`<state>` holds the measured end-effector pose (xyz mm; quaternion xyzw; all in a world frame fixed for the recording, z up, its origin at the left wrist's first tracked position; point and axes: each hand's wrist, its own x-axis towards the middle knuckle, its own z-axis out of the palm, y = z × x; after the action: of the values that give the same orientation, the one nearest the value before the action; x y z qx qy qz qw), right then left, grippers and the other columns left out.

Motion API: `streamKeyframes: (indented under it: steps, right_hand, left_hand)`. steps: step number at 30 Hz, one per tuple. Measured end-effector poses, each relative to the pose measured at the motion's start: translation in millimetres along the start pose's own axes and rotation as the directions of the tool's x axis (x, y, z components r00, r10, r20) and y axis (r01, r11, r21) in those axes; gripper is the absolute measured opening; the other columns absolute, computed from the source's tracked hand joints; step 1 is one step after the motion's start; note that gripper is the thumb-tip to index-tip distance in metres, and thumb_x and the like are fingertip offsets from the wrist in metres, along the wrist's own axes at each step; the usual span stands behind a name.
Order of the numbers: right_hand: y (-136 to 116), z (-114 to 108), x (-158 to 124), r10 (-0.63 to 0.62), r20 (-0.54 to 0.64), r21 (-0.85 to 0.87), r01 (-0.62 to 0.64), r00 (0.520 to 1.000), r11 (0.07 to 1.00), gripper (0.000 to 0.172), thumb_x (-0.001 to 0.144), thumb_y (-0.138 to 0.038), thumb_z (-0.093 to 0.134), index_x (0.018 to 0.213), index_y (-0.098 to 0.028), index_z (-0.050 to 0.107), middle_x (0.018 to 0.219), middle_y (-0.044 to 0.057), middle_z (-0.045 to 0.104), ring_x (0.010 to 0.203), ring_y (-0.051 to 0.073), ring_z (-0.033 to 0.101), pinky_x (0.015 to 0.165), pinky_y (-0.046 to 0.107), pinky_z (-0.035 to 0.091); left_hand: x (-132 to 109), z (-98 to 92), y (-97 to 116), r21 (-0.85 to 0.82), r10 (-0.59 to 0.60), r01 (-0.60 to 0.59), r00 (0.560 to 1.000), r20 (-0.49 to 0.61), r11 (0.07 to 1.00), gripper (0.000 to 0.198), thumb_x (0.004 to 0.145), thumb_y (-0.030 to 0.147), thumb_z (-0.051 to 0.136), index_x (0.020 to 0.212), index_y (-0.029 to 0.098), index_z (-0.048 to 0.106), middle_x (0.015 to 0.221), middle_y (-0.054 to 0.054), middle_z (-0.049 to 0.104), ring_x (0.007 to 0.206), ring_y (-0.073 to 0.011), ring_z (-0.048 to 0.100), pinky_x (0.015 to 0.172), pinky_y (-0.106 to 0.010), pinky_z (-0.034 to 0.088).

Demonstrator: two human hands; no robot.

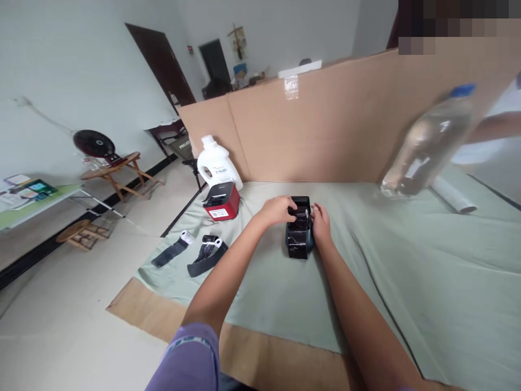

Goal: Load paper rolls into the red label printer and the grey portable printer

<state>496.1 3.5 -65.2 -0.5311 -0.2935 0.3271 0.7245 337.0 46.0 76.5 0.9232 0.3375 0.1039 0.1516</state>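
Handling a black device on green cloth.
Curling the left hand over its left edge, bending the right hand at its right side; cannot tell if pinching. Backed by a cardboard panel.

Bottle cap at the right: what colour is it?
The cap is blue, seen best in the head view.

From here, the lone cam's on the person's head, fairly near the cardboard panel. It's facing that, tilted down.
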Motion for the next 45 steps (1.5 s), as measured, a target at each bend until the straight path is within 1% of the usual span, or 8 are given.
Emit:
streamKeyframes:
  steps: [4,8,14,23,29,34,40,45]
  right_hand:
    - [3,0,1,-0.014,-0.050,-0.020,0.013,0.999,1.000,0.050,0.081,-0.059,0.058,0.118,-0.026,0.066,0.120,0.008,0.069,0.105,0.024,0.066,0.088,0.038,0.053]
    - [6,0,3,-0.019,-0.062,-0.035,0.017,0.998,0.999,0.046,0.083,-0.056,0.057,0.116,-0.024,0.065,0.120,0.008,0.069,0.104,0.022,0.067,0.093,0.039,0.052]
    - [9,0,7,-0.037,-0.058,-0.023,0.035,0.998,0.999,0.044,0.083,-0.052,0.058,0.114,-0.021,0.064,0.117,0.008,0.069,0.102,0.021,0.067,0.095,0.041,0.051]
    - [2,2,3,-0.057,-0.069,-0.041,0.054,0.996,0.998,0.043,0.081,-0.053,0.060,0.111,-0.021,0.065,0.111,0.006,0.070,0.094,0.019,0.068,0.092,0.039,0.052]
    - [-1,2,1,-0.046,-0.057,-0.032,0.044,0.997,0.999,0.043,0.081,-0.052,0.062,0.110,-0.021,0.064,0.103,0.003,0.070,0.088,0.016,0.067,0.086,0.033,0.053]
    - [1,4,4,-0.051,-0.069,-0.047,0.047,0.996,0.998,0.036,0.082,-0.048,0.061,0.108,-0.023,0.064,0.104,0.003,0.069,0.087,0.016,0.066,0.085,0.034,0.053]
    - [-10,6,-6,-0.112,-0.098,-0.220,0.088,0.989,0.971,0.031,0.088,-0.040,0.051,0.110,-0.021,0.063,0.109,0.008,0.067,0.099,0.021,0.065,0.093,0.039,0.052]
    - [-88,16,-22,-0.490,0.157,-0.409,0.508,0.857,0.758,0.025,0.091,-0.033,0.049,0.103,-0.020,0.067,0.113,0.011,0.068,0.117,0.026,0.057,0.109,0.044,0.041]
  left_hand:
    - [-46,-24.0,-20,-0.422,-0.048,-0.011,0.990,-0.130,0.906,0.029,0.078,0.028,0.074,0.103,0.017,0.066,0.095,-0.003,0.070,0.085,-0.0175,0.067,0.078,-0.028,0.053]
    - [-120,-62.3,-56,-0.488,-0.252,0.087,0.926,-0.283,0.869,0.033,0.082,0.042,0.073,0.102,0.018,0.063,0.093,-0.002,0.066,0.081,-0.0162,0.065,0.075,-0.028,0.053]
    - [-227,-106.4,-133,-0.307,-0.625,0.548,0.633,-0.457,0.778,0.040,0.079,0.043,0.075,0.112,0.023,0.066,0.100,-0.004,0.068,0.087,-0.0205,0.067,0.073,-0.031,0.054]
    - [-256,-57.4,-185,0.065,-0.702,0.777,0.599,-0.385,0.626,0.034,0.080,0.037,0.072,0.111,0.023,0.071,0.102,-0.009,0.076,0.095,-0.0275,0.070,0.084,-0.034,0.051]
    - [-255,-33.3,-186,0.106,-0.807,0.873,0.483,-0.340,0.477,0.043,0.089,0.040,0.063,0.127,0.021,0.067,0.115,-0.013,0.074,0.108,-0.0329,0.068,0.086,-0.036,0.051]
    - [-246,-30.4,-140,0.207,-0.607,0.795,0.577,-0.546,0.570,0.056,0.096,0.046,0.053,0.144,0.017,0.055,0.135,-0.018,0.064,0.124,-0.0351,0.059,0.099,-0.040,0.046]
    - [-211,-12.9,-91,0.144,-0.726,0.754,0.656,-0.207,0.640,0.032,0.091,0.048,0.056,0.098,0.020,0.072,0.087,-0.010,0.072,0.090,-0.0298,0.069,0.077,-0.033,0.046]
    - [-153,-21.7,-56,-0.541,-0.492,0.331,0.851,-0.184,0.774,0.030,0.089,0.044,0.056,0.100,0.018,0.066,0.080,-0.002,0.064,0.077,-0.0187,0.060,0.072,-0.027,0.044]
